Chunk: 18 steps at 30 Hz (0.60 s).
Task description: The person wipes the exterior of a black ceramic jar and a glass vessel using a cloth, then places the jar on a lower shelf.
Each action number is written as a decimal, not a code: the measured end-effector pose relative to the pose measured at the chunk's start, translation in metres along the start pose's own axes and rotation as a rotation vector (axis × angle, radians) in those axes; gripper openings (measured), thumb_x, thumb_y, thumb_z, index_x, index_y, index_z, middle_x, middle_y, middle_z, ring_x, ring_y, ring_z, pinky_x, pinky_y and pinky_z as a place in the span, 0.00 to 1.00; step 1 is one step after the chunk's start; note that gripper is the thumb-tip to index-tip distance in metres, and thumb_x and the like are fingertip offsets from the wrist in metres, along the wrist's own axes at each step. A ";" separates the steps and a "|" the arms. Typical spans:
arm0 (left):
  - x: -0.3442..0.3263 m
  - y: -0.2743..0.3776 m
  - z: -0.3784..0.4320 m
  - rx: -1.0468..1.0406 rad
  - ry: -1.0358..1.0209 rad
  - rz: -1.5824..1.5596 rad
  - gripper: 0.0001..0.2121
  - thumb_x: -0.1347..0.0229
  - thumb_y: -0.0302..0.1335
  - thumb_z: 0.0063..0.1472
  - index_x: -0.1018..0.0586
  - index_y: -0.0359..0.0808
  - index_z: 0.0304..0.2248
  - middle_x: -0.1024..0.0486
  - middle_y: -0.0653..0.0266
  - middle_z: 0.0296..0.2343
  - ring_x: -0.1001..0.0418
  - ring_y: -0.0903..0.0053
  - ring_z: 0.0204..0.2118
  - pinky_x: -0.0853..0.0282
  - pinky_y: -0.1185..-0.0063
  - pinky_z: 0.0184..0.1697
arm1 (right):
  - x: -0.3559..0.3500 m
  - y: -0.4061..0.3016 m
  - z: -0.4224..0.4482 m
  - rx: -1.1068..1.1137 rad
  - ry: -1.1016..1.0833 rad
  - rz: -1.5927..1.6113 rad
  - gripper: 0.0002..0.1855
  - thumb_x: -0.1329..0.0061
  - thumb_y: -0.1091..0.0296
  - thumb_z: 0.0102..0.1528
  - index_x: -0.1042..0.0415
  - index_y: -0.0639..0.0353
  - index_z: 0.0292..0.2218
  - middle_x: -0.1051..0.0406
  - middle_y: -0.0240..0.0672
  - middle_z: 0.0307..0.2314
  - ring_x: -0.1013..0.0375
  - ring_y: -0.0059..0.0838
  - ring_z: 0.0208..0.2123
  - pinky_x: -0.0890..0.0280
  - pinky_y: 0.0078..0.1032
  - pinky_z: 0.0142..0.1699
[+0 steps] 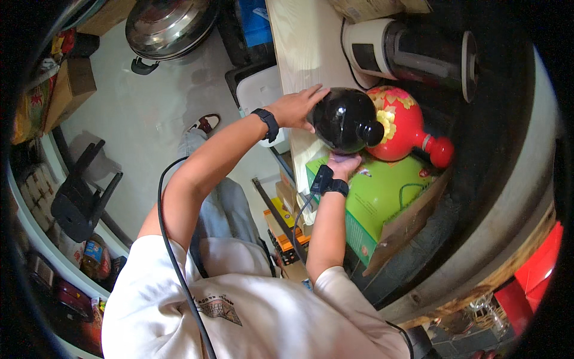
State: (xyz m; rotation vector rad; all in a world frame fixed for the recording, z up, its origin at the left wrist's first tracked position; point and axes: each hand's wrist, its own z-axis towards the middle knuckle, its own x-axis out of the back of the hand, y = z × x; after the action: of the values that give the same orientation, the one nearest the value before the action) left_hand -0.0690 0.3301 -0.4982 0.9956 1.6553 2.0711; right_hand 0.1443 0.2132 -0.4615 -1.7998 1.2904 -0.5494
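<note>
A glossy black round-bodied bottle or jar [343, 119] with a short knobbed neck is between my two hands. My left hand [299, 107] lies against its left side, fingers spread over the surface. From the near side, my right hand [344, 165] supports its lower edge, partly hidden by it. Touching or just behind it in view, a red round bottle [403, 125] with gold and pink flower decoration has its red knobbed stopper pointing to the lower right. A green printed carton [381, 202] sits below the red bottle and beside my right wrist.
A pale wooden surface [298, 45] runs along the bottles' left, with a white-and-dark cylindrical appliance [403, 49] beyond. A lidded metal pan [168, 27], a black upturned stool [80, 202] and a cardboard box [71, 94] are to the left. Cables run along both arms.
</note>
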 end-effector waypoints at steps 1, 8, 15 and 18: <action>-0.001 0.006 -0.006 0.042 0.004 -0.005 0.50 0.33 0.34 0.44 0.54 0.41 0.61 0.52 0.45 0.58 0.43 0.50 0.57 0.39 0.66 0.56 | 0.006 0.000 -0.006 -0.021 0.010 -0.030 0.30 0.70 0.49 0.55 0.38 0.52 0.54 0.37 0.34 0.53 0.39 0.41 0.55 0.46 0.45 0.59; 0.030 0.072 -0.087 0.390 0.301 -0.586 0.22 0.45 0.32 0.58 0.33 0.32 0.50 0.35 0.52 0.49 0.32 0.62 0.50 0.37 0.71 0.53 | -0.003 -0.002 -0.148 -0.141 -0.182 -0.052 0.28 0.68 0.51 0.57 0.41 0.62 0.52 0.35 0.46 0.49 0.38 0.47 0.52 0.46 0.41 0.58; 0.117 0.171 -0.157 0.374 0.040 -1.115 0.20 0.48 0.35 0.62 0.31 0.32 0.49 0.30 0.67 0.43 0.32 0.81 0.45 0.37 0.78 0.49 | -0.084 -0.045 -0.292 -0.132 -0.809 -0.166 0.35 0.70 0.55 0.54 0.44 0.74 0.56 0.44 0.47 0.56 0.43 0.36 0.57 0.50 0.31 0.61; 0.143 0.204 -0.168 0.372 0.050 -1.171 0.20 0.42 0.30 0.58 0.30 0.32 0.47 0.29 0.70 0.40 0.33 0.85 0.41 0.35 0.82 0.44 | -0.096 -0.063 -0.314 0.293 -0.936 -0.534 0.30 0.72 0.61 0.58 0.44 0.76 0.54 0.42 0.49 0.55 0.44 0.39 0.58 0.51 0.30 0.61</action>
State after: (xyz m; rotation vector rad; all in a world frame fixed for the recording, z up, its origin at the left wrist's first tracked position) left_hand -0.2481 0.2388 -0.2752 -0.0579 1.9600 1.0219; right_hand -0.0902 0.1919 -0.2240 -1.7832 0.0895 -0.1018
